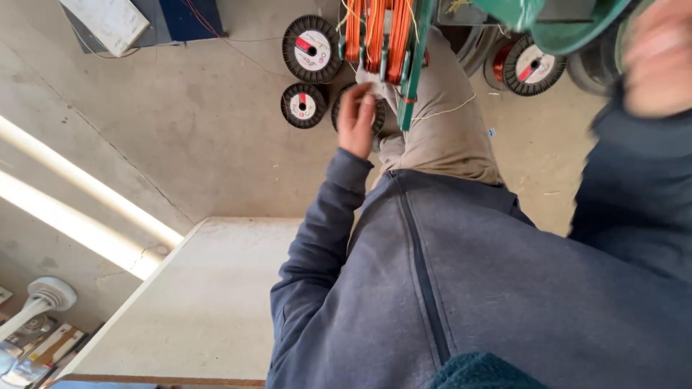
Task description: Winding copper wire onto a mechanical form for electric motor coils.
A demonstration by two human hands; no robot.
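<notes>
Loosely curled hands [357,119] at copper coils [375,32]

Orange wire coils [375,36], green frame [412,65]

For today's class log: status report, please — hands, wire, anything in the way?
Left hand at copper wire coils on green frame. Right hand raised, blurred. Spools on floor.
</notes>
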